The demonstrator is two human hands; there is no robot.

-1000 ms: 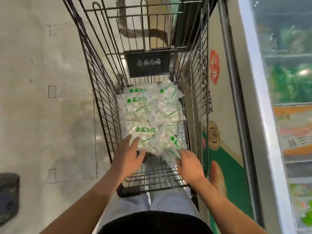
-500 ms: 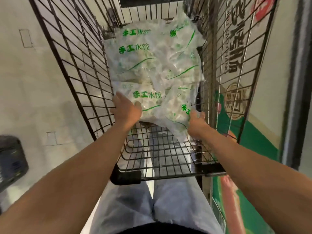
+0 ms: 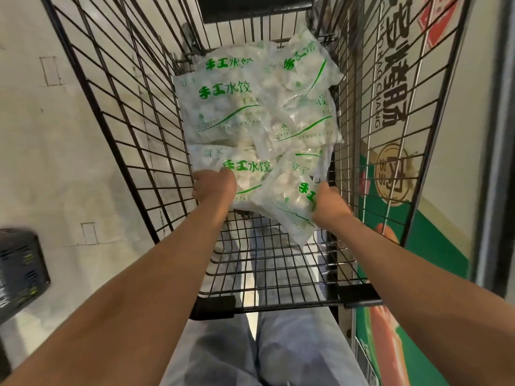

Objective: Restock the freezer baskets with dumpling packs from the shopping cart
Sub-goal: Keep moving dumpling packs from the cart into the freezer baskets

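Note:
Several clear dumpling packs with green lettering lie piled in the black wire shopping cart [image 3: 133,112]. My left hand [image 3: 214,186] is closed on the near-left dumpling pack [image 3: 250,168] at its lower left corner. My right hand [image 3: 327,203] grips the near-right dumpling pack [image 3: 289,201], whose lower end is tilted up off the cart floor. More packs [image 3: 228,107] are stacked behind, toward the cart's far end.
The freezer's printed side panel [image 3: 434,190] runs along the cart's right side. A dark plastic crate [image 3: 19,268] sits on the pale floor at the left. My legs in grey trousers [image 3: 267,352] stand behind the cart's near edge.
My view and arms have moved deeper into the cart. Both hands went from reaching over the near packs to closing on them, and the right pack's end has lifted.

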